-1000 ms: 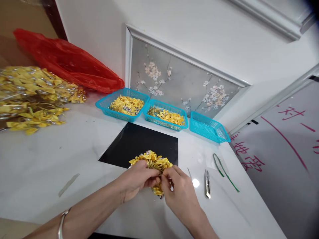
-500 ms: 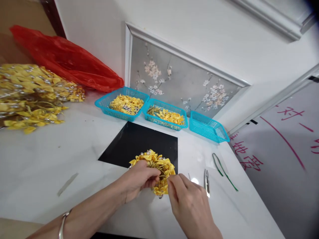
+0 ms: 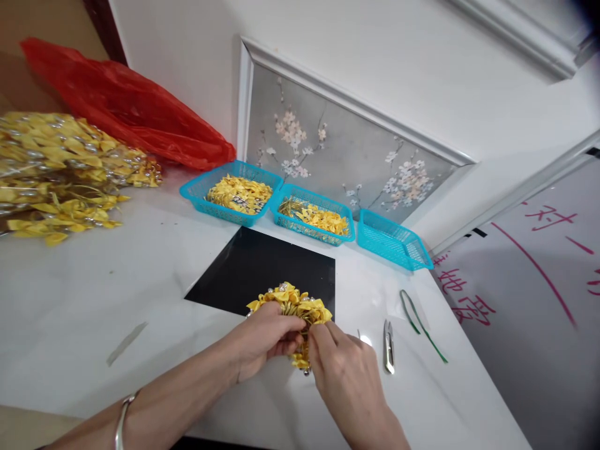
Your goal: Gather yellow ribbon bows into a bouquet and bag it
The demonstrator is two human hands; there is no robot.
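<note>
Compared with half a second ago, the right hand (image 3: 344, 369) is brought back against the yellow flower bunch (image 3: 315, 308), its fingers curled and pinched together; whether anything is held there cannot be told. The bunch is still gripped by the left hand (image 3: 262, 340), thumb pointed rightward, over the black sheet's (image 3: 262, 262) near edge.

Three baskets (image 3: 394, 245) stood in a row at the rear of the table (image 3: 70, 300), before the picture (image 3: 356, 147). The left and middle baskets contained flowers (image 3: 239, 194). The mat (image 3: 262, 262) lay in front of the baskets. The bunch (image 3: 304, 308) was located at the mat's near edge, between the left hand (image 3: 265, 337) and right hand (image 3: 347, 362). Right of these lay the snips (image 3: 389, 348), then the strip (image 3: 435, 345). At far left, the bag (image 3: 126, 97) lay behind the pile (image 3: 60, 156).
</note>
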